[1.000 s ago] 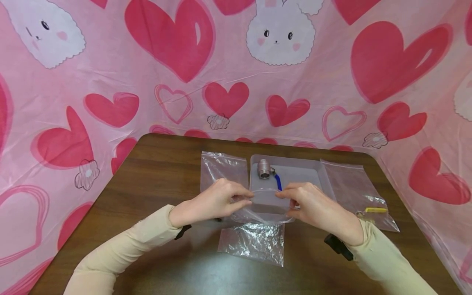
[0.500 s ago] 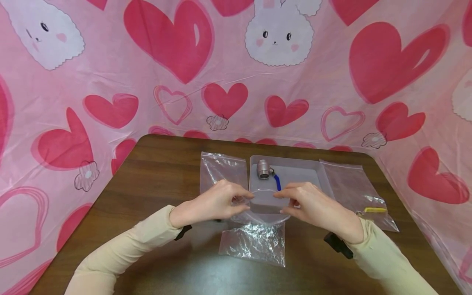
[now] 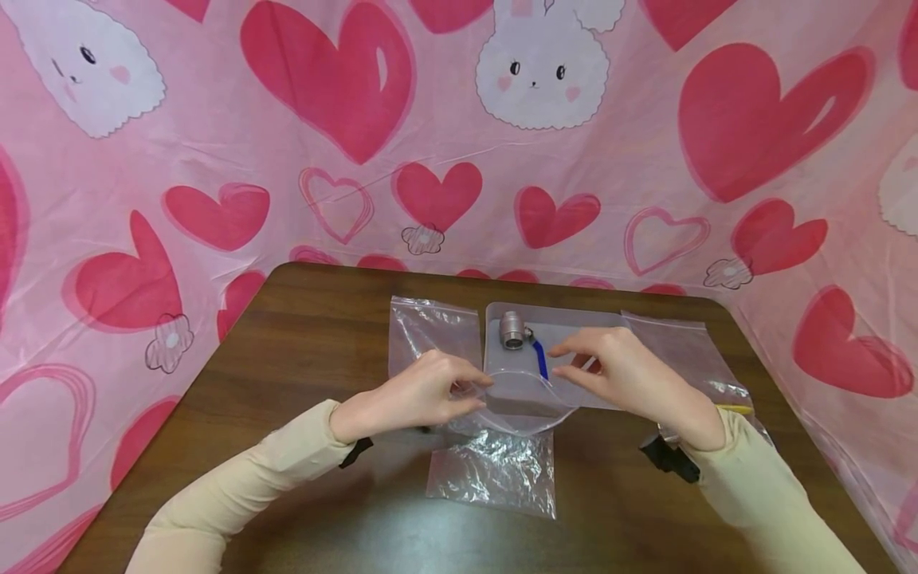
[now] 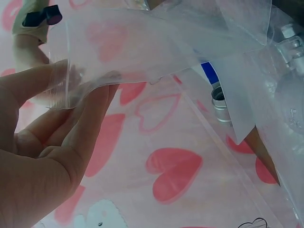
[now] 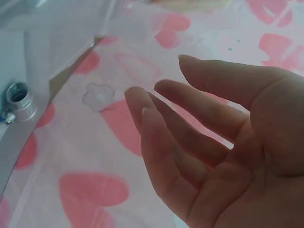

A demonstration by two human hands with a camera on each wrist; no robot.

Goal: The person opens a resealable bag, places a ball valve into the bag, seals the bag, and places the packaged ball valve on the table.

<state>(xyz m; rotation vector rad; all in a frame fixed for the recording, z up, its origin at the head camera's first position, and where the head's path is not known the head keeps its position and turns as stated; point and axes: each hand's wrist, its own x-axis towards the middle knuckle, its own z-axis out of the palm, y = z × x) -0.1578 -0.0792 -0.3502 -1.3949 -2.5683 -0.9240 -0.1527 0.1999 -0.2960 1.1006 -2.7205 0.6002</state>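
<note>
A clear zip bag point(image 3: 527, 424) is pinched at its mouth by my left hand point(image 3: 423, 391); in the left wrist view the bag point(image 4: 147, 47) stretches away from the thumb and fingers. Its mouth gapes in front of the grey tray. My right hand point(image 3: 624, 373) is over the tray with thumb and fingers spread and nothing between them, as the right wrist view also shows. Close to its fingertips is the blue lever point(image 3: 541, 359) of a metal ball valve point(image 3: 512, 331). The valve lies in the tray's left part, its round opening facing me.
The shallow grey tray point(image 3: 574, 315) stands on the brown wooden table point(image 3: 315, 319). To its left lies another clear zip bag point(image 3: 433, 323). On the right, a bag point(image 3: 674, 343) has a yellow-handled item point(image 3: 737, 410) in it. A crinkled clear bag point(image 3: 495, 478) lies in front.
My right hand has let go of the bag's mouth and moved up and right, toward the blue lever. My left hand has stayed in place with the bag.
</note>
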